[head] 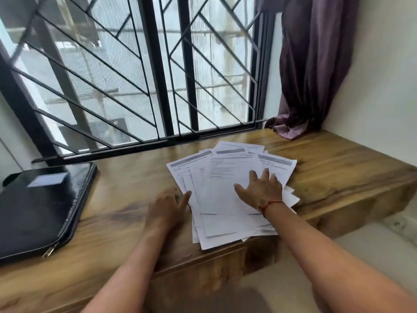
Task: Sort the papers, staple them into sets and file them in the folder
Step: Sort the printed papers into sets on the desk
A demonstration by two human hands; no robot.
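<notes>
A loose, fanned pile of white printed papers [222, 186] lies on the wooden desk [126, 199], its near edge hanging slightly over the desk's front. My right hand [259, 188] lies flat on the pile's right part with fingers spread. Against the pile's left edge sits my left hand [165, 205], on the desk, fingers touching the sheets. A black zippered folder [40, 208] lies shut at the desk's left end. No stapler is in view.
A barred window [135, 75] runs along the desk's far edge. A purple curtain [316, 64] hangs at the back right and bunches onto the desk corner. A white wall closes the right side. Bare wood shows between folder and papers.
</notes>
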